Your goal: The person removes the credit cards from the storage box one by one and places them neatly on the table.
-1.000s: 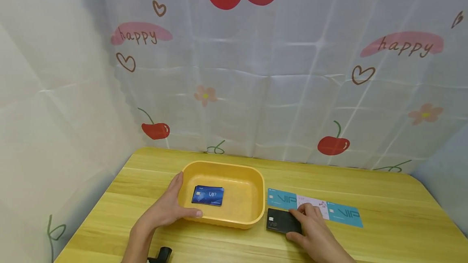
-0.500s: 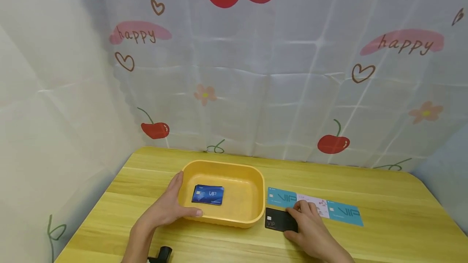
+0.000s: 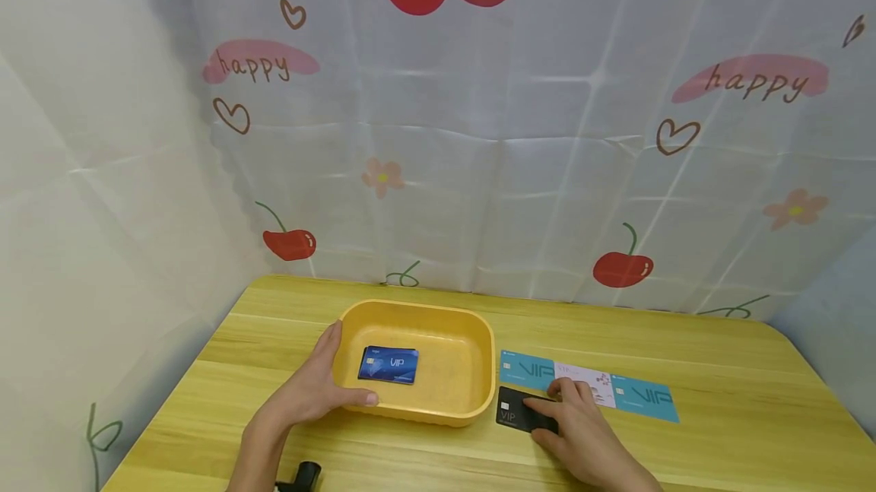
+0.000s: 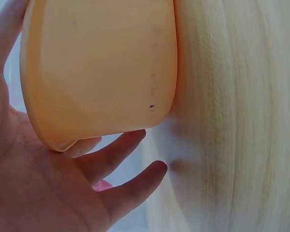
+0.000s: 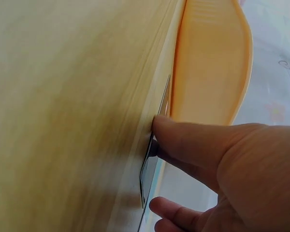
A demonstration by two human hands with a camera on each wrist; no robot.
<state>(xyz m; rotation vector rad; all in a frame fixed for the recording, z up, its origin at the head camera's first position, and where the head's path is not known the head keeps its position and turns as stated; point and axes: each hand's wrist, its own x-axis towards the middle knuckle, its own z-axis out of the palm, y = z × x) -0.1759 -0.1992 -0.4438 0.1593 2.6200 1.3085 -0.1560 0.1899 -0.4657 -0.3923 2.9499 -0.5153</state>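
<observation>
My left hand holds the left end of a yellow plastic bin; its thumb lies at the near rim and its fingers along the outer end. Inside the bin a blue VIP card lies over a dark one, whose edge peeks out. My right hand touches a black VIP card on the table right of the bin. The index finger reaches onto the card's face, and the thumb is at its near edge. In the right wrist view the black card appears edge-on, its right part hidden in the head view.
Behind the black card, a teal card, a pale floral card and another teal card form a row on the wooden table. A black object is by the left forearm. A printed curtain backs the table.
The black card has shifted slightly left toward the bin, with my right hand following. My right index finger has since stretched left over the card's face. The left hand and bin have stayed put.
</observation>
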